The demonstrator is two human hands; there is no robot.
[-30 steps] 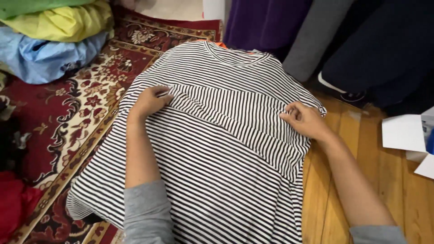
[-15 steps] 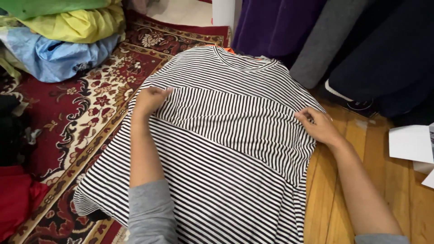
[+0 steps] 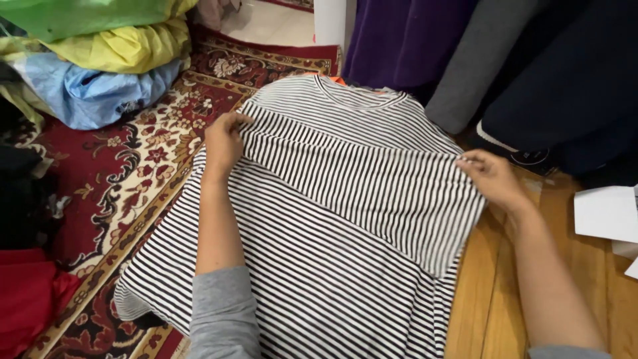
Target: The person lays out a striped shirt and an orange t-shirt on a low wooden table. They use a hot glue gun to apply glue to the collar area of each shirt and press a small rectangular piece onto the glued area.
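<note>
A black-and-white striped shirt lies flat, partly on a red patterned rug and partly on the wooden floor, neck pointing away from me. Its sleeves are folded across the chest as a slanting band. My left hand pinches the folded fabric at the shirt's left shoulder edge. My right hand grips the fold at the right edge, over the wood. Both forearms rest over the shirt, with grey sleeves pushed up.
Bunched plastic bags in green, yellow and blue sit at the far left. Hanging dark, purple and grey garments crowd the far right. Red cloth lies at the near left; white paper on the wood at right.
Both hands have moved apart toward the shirt's outer edges, drawing the folded sleeve band wider and tauter. The view has shifted a little closer.
</note>
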